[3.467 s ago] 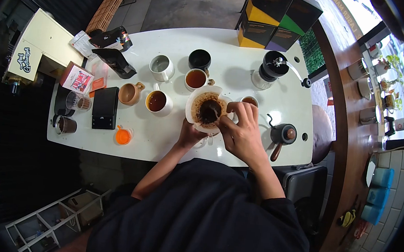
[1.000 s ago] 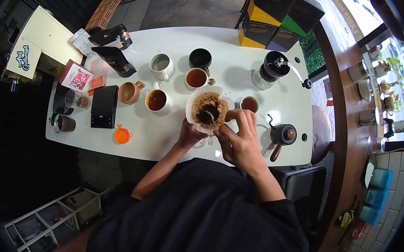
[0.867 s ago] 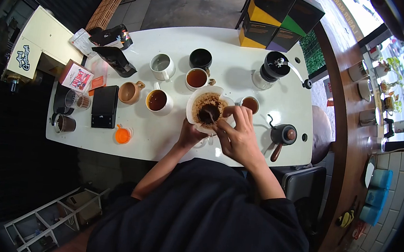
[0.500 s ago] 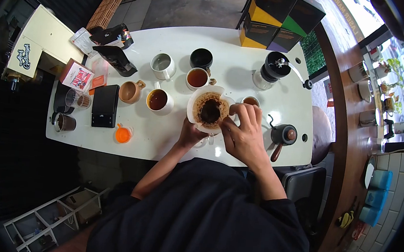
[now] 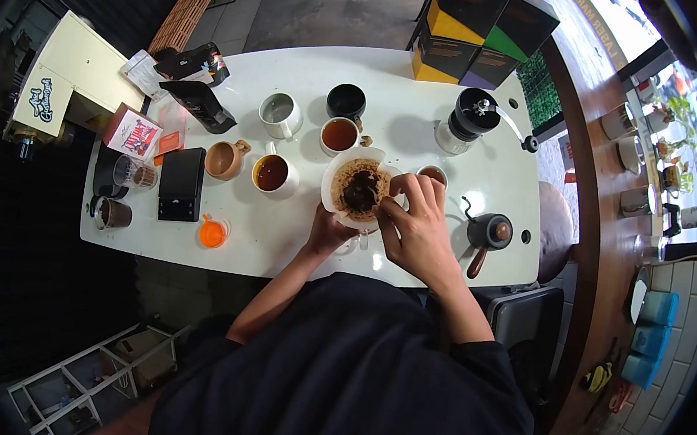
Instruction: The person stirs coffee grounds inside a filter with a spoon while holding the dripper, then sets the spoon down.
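Note:
A paper coffee filter [image 5: 335,185] with wet dark grounds [image 5: 361,192] sits in a dripper close to my body. My left hand [image 5: 331,232] holds the dripper from below on its left side. Over the filter's right edge, my right hand [image 5: 415,232] is closed in a pinch; what its fingertips grip, if anything, is too small to tell. Just behind stand a cup of reddish-brown liquid [image 5: 340,135] and a black cup [image 5: 346,101]. A white mug with dark liquid [image 5: 273,174] is to the left. Partly behind my right hand is another small cup [image 5: 433,174].
On the white table [image 5: 296,246] are a grey mug [image 5: 280,114], a brown cup [image 5: 223,160], a black scale [image 5: 180,185], an orange cup [image 5: 213,233], a hand grinder [image 5: 469,120] and a dark kettle [image 5: 491,232]. Boxes [image 5: 472,42] stand at the back right.
My right hand has shifted slightly left, further over the filter. The dripper and my left hand have hardly moved.

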Available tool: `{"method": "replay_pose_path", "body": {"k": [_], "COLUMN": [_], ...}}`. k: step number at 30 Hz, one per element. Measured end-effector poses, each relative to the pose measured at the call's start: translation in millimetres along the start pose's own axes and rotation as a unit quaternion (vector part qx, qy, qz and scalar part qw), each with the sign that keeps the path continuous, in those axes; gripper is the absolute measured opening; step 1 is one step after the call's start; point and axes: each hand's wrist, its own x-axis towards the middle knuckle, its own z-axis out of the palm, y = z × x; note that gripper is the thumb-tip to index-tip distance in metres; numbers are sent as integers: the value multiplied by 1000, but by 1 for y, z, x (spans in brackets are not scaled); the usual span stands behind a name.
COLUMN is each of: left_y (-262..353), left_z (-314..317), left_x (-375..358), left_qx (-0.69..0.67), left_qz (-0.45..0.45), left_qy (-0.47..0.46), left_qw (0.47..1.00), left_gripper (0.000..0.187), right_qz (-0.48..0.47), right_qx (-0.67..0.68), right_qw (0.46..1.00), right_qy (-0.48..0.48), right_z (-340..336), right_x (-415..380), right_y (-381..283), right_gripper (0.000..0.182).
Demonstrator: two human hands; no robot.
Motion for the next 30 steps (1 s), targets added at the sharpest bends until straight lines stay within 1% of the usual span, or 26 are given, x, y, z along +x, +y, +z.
{"method": "replay_pose_path", "body": {"k": [2,3,5,6,8,9,11,12,14,18,20,21,23,24,26,27,29,30], "left_y": [-1,-1,4,7,13,15,9,6,8,3,12,16,14,13,13,13,12,11], "left_z": [0,0,2,3,4,4,2,2,4,3,4,5,5,5,4,4,4,3], "left_x": [1,2,2,2,4,4,3,2,3,1,3,4,4,3,4,5,4,3], "left_qx": [-13,-26,-35,-44,-38,-31,-33,-35,-45,-48,-58,-66,-62,-57,-53,-48,-45,-41], "left_qz": [2,6,3,0,2,3,2,2,1,2,-9,-20,-18,-18,-6,6,0,-6], "left_qy": [-6,-12,-4,3,3,2,-1,-3,2,1,1,1,5,10,7,4,3,2], "left_qw": [1000,1000,999,999,999,1000,999,999,999,999,998,998,998,998,999,999,999,999], "left_gripper": [72,72,72,71,72,72,72,73,73,73,73,74,74,73,73,72,72,71], "right_qz": [37,37,57,57,32,32,51,51,40,52,57,58,45,45,37,37,57,57], "right_qx": [63,63,88,88,21,22,101,100,40,85,77,76,76,77,62,62,93,93], "right_qw": [997,997,994,994,999,999,994,994,998,995,995,995,996,996,997,997,994,994], "right_qy": [-7,-7,29,29,34,34,12,12,30,3,35,35,-5,-5,32,32,-8,-8], "right_z": [2,2,2,2,0,0,0,0,2,4,5,5,6,7,7,6,6,7], "right_x": [-2,-2,-1,-1,1,2,0,1,2,1,1,0,0,1,2,2,2,2], "right_y": [1,2,4,3,3,2,1,2,4,6,7,8,10,9,8,8,9,9], "right_gripper": [9,9,9,9,10,10,10,10,10,10,10,10,9,9,8,8,8,8]}}
